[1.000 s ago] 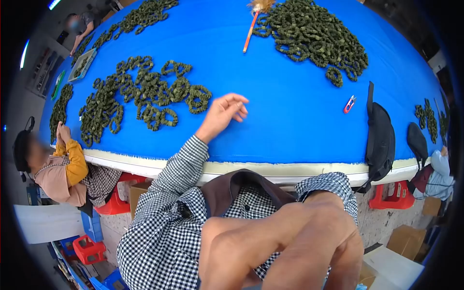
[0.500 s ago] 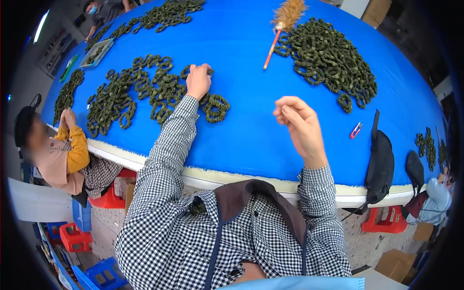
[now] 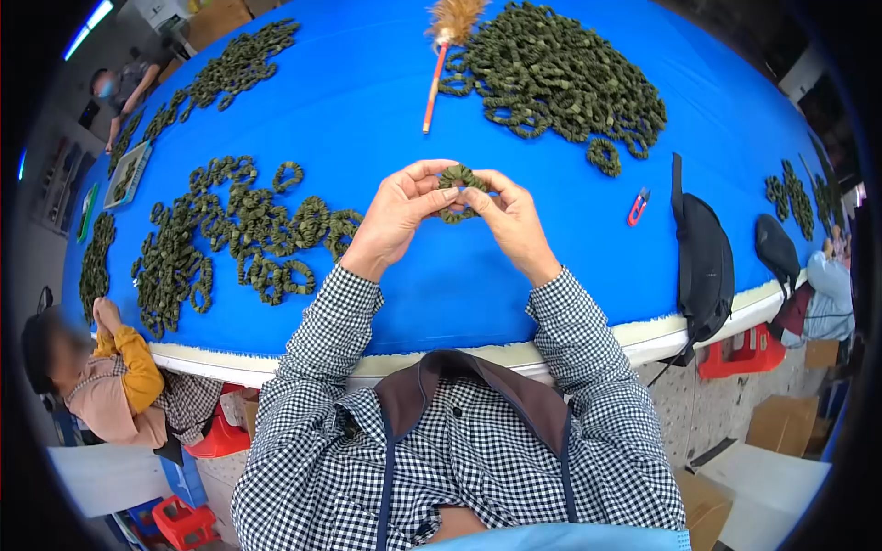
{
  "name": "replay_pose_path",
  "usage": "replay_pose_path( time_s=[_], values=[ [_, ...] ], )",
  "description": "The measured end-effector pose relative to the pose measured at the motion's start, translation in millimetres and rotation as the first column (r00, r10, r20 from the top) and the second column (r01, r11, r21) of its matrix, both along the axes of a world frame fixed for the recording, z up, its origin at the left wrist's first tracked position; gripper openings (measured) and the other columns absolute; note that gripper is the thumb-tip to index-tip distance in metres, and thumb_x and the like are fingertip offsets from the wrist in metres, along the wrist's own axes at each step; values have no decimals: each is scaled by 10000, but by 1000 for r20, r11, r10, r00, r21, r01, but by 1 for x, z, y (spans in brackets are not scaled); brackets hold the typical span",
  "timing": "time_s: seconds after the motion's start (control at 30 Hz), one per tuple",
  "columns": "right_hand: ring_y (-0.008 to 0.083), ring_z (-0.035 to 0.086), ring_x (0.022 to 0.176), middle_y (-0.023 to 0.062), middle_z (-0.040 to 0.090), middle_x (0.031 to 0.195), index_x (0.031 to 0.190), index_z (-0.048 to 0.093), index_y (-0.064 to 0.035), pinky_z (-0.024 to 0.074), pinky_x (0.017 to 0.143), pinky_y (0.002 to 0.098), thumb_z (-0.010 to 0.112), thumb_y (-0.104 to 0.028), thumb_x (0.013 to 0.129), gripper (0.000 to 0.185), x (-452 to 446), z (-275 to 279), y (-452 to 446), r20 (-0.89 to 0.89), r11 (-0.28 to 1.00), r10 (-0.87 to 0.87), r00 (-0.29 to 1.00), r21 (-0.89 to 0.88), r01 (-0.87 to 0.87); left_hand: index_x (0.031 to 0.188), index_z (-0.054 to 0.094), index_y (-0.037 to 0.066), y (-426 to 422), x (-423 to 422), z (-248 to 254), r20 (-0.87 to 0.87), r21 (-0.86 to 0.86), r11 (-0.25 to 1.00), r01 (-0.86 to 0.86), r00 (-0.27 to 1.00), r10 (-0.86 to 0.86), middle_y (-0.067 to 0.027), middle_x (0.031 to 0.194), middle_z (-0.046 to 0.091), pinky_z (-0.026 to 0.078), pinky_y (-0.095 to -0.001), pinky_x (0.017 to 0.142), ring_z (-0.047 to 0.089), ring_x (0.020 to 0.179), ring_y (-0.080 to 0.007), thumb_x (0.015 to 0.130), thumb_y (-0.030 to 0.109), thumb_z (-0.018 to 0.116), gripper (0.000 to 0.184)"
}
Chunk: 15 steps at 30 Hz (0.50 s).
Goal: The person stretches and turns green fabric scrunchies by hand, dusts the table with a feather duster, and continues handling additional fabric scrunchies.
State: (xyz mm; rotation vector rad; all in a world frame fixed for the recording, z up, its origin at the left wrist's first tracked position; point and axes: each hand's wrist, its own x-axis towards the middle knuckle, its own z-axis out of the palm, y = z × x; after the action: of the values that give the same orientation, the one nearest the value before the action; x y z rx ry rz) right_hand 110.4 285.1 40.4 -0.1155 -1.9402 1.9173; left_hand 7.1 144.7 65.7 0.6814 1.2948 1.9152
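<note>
Between both hands I hold up one dark green gathered fabric ring, which looks like a scrunchie (image 3: 457, 177), above the blue tabletop (image 3: 441, 294). My left hand (image 3: 393, 213) pinches its left side with thumb and fingers. On the other side, my right hand (image 3: 514, 220) grips it the same way, the two thumbs close together at the front. My fingers partly cover the ring. Left of my hands lies a loose pile of similar scrunchies (image 3: 248, 220), some reaching close to my left wrist.
A large heap of scrunchies (image 3: 560, 78) lies beyond my hands, beside a feather duster (image 3: 434, 87). Red thread snips (image 3: 638, 208) and a black bag (image 3: 706, 266) are to the right. A co-worker (image 3: 110, 376) sits at left; a tray (image 3: 132, 173) lies farther back.
My left hand has left the pile and come to the middle with a scrunchie. My right hand has moved in and taken hold of it too. The camera view has shifted.
</note>
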Motion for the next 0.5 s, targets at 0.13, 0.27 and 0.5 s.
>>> replay_pose_path(
  time_s=[0.13, 0.27, 0.5],
  values=[
    [118, 560, 875, 60, 623, 967, 1045, 626, -36, 438, 813, 249, 566, -179, 942, 186, 5, -9, 12, -103, 877, 64, 993, -469, -105, 1276, 484, -20, 2, -1, -8, 175, 91, 984, 151, 971, -165, -132, 1000, 645, 549, -268, 771, 632, 889, -174, 885, 10, 575, 403],
    [113, 561, 868, 48, 623, 944, 1029, 627, -38, 429, 823, 240, 554, -182, 950, 180, 4, -13, 13, -80, 838, 95, 992, -531, -123, 1299, 454, -27, -2, -8, -10, 299, 158, 961, 229, 916, -267, -146, 1014, 637, 564, -302, 749, 630, 913, -185, 888, 15, 552, 424],
    [105, 566, 886, 39, 626, 935, 1051, 623, -54, 418, 835, 237, 546, -207, 958, 195, 2, -15, 9, -47, 809, 109, 993, -576, -116, 1319, 428, -25, -3, -7, -9, 378, 139, 973, 184, 898, -224, -158, 1023, 628, 580, -330, 693, 633, 900, -187, 890, 21, 529, 443]
  ],
)
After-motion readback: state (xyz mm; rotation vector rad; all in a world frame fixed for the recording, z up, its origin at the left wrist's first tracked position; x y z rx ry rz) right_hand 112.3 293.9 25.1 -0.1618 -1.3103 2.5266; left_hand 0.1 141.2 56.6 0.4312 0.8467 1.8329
